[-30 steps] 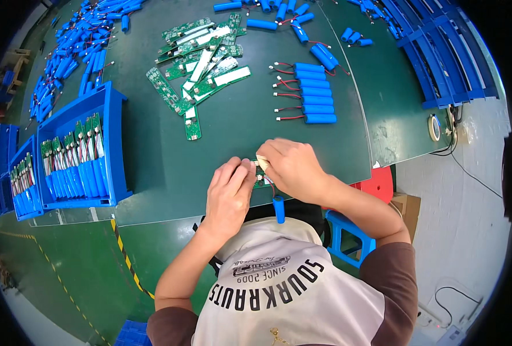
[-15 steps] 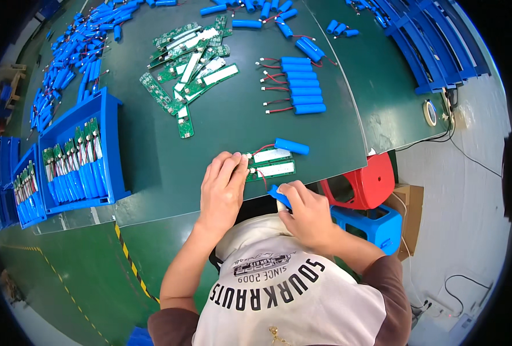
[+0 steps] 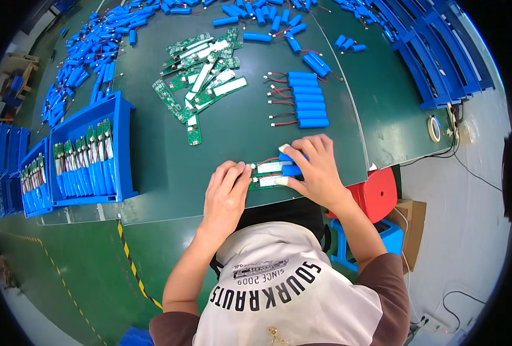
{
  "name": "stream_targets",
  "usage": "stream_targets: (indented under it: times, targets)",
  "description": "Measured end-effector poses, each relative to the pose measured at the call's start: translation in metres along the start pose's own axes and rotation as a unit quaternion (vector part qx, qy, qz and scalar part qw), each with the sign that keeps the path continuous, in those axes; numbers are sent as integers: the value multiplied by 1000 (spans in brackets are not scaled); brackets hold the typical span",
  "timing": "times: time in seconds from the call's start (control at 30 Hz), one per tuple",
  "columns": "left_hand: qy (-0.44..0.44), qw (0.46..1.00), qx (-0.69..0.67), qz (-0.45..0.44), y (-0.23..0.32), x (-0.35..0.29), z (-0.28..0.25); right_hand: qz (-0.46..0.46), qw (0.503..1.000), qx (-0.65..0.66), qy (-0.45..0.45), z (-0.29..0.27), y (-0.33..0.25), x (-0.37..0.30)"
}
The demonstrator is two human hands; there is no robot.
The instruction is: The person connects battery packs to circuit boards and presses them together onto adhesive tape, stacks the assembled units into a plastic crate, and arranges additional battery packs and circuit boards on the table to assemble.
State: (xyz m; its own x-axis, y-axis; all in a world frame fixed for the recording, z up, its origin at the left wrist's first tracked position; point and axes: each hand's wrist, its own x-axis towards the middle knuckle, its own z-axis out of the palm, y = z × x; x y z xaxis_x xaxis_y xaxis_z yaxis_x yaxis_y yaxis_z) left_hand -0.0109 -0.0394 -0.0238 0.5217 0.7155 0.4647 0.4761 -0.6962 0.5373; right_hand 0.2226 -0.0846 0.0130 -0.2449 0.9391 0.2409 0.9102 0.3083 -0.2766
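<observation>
My left hand (image 3: 226,193) rests on the green table (image 3: 152,167) near its front edge, fingertips pressing the left end of a green circuit board (image 3: 265,175) with white strips. My right hand (image 3: 316,168) lies over the board's right end and holds a blue battery cell (image 3: 291,169) against it. A thin red wire runs along the board's top. Further back lies a neat row of blue battery cells (image 3: 308,106) with red wires, and a loose pile of green circuit boards (image 3: 201,75).
A blue tray (image 3: 91,153) of finished board-and-cell packs stands at the left, with more blue trays beside it. Many loose blue cells (image 3: 89,52) cover the far left and back. Blue racks (image 3: 440,52) and a tape roll (image 3: 434,128) sit at the right. Red and blue stools stand below.
My right hand came up from below the table edge and now lies on the board with a blue cell. The left hand stayed on the board's left end.
</observation>
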Motion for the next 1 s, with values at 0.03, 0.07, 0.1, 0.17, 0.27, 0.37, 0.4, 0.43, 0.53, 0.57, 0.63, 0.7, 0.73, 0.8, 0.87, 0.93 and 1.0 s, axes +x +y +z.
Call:
stream_targets:
  times: [0.03, 0.07, 0.1, 0.17, 0.27, 0.37, 0.4, 0.43, 0.53, 0.57, 0.63, 0.7, 0.73, 0.8, 0.87, 0.93, 1.0]
  targets:
    - [0, 1000, -2, -2, 1, 0, 0, -7, 999, 33, 21, 5, 2, -1]
    - [0, 1000, -1, -2, 1, 0, 0, -8, 999, 33, 21, 7, 5, -3]
    - [-2, 1000, -1, -3, 1, 0, -1, -34, 998, 46, 9, 9, 8, -5]
    - [-5, 1000, 0, -4, 2, 0, 0, -73, 996, 44, -10, 8, 13, -5]
    - [3, 1000, 27, 4, 4, -1, -1, -46, 998, 24, -48, -1, 6, 4]
    - [-1, 999, 47, -2, 4, 6, -7, -39, 997, 66, -31, -12, 5, 11]
    - [-1, 1000, 16, -12, 2, 13, -11, -41, 996, 67, -30, -15, 8, 13]
    - [-2, 1000, -14, -22, -2, 21, -15, -13, 996, 88, 16, -17, 15, 17]
    - [76, 996, -13, -32, -20, 72, -25, 31, 992, 84, 85, -17, 32, 43]
    - [91, 995, 46, -14, -34, 90, -25, 13, 996, 42, 84, -15, 33, 51]
    - [87, 983, 163, 1, -58, 121, -20, -9, 996, -1, 86, -4, 35, 63]
    - [48, 976, 212, 5, -87, 134, -7, -44, 996, -61, 46, 11, 36, 68]
    - [5, 966, 258, 10, -91, 138, -4, -44, 996, -62, 48, 13, 37, 68]
    - [1, 970, 244, 6, -92, 139, -1, -72, 992, -63, 77, 16, 37, 67]
    - [23, 983, 177, -32, -90, 137, -4, -60, 994, -56, 75, 13, 41, 65]
    - [15, 990, 8, -139, -62, 135, -17, 61, 978, 168, 104, 2, 44, 57]
    - [9, 956, -157, -247, -44, 120, -19, 171, 928, 311, 113, -6, 42, 56]
